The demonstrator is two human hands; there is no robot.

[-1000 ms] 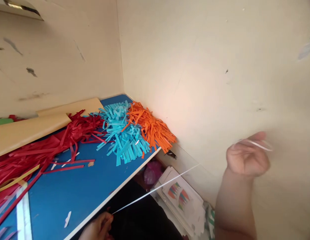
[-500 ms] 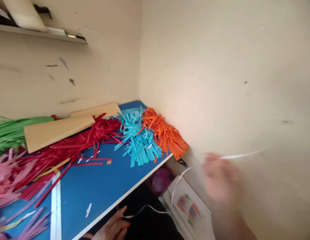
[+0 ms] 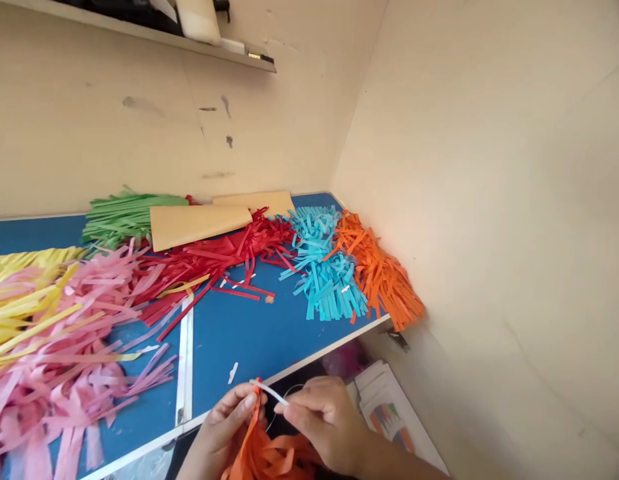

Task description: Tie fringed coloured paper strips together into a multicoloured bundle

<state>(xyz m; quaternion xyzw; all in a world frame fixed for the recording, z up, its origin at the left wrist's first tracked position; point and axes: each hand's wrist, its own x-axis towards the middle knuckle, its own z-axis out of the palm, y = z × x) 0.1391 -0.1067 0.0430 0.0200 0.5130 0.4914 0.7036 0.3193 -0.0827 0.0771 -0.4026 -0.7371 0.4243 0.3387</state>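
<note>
Between thumb and fingers, my left hand [image 3: 229, 427] pinches the top of an orange paper tassel [image 3: 274, 457], whose strips hang down below it. My right hand [image 3: 326, 417] is closed on a thin white ribbon [image 3: 270, 391], stretched short from the tassel's top to my fingertips. More of the white strand loops down between the hands, partly hidden. Both hands are just in front of the edge of the blue table [image 3: 239, 333].
Fringed paper lies on the table: orange [image 3: 382, 273], light blue [image 3: 324, 267], red [image 3: 214, 260], green [image 3: 132, 217], pink [image 3: 89, 360] and yellow [image 3: 24, 307]. Tan card pieces [image 3: 199, 225] rest at the back. A shelf [image 3: 189, 41] juts from the wall; a printed box [image 3: 389, 413] stands below right.
My right hand has come in from the far right to my left hand, which has risen. The orange tassel now shows in my left hand. The view has swung left.
</note>
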